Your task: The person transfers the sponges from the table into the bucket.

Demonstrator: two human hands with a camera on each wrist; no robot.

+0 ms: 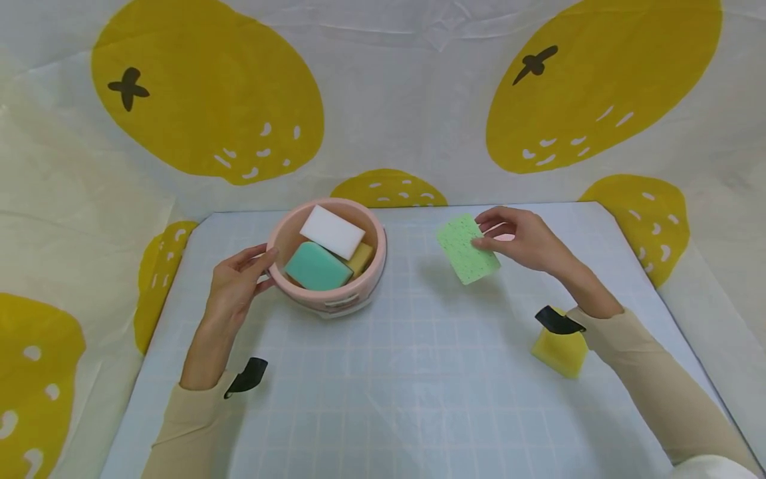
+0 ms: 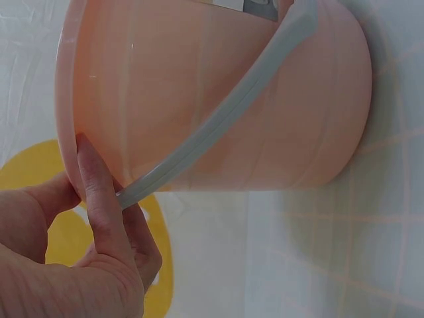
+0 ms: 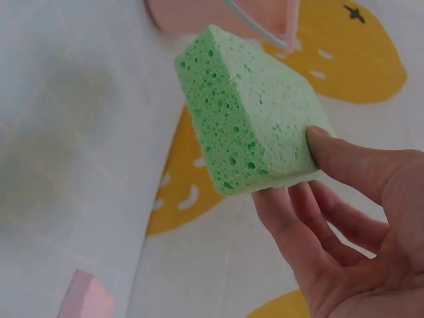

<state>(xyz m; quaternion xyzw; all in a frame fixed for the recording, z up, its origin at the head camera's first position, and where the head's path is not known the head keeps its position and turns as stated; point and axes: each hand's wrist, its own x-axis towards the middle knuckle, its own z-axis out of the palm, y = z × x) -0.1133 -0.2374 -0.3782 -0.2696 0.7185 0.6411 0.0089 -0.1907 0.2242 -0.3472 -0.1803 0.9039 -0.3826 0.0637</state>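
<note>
A pink bucket [image 1: 338,301] with a pale grey handle [image 2: 218,122] stands at the back, left of centre. My left hand [image 1: 236,283] pinches its rim at the left side, thumb and fingers on either side of the edge. Inside lie a white sponge [image 1: 332,231], a teal sponge [image 1: 318,267] and a yellowish one [image 1: 361,259], partly covered. To the right, my right hand [image 1: 523,239] holds a light green, porous sponge [image 3: 265,106] between thumb and fingers, tilted and raised above the table.
A yellow sponge [image 1: 562,349] lies on the table's right part, partly hidden under my right forearm. Some pink block [image 3: 86,297] shows at the lower left of the right wrist view. White sheeting with yellow fruit prints [image 1: 215,86] walls the blue gridded tabletop [image 1: 383,392].
</note>
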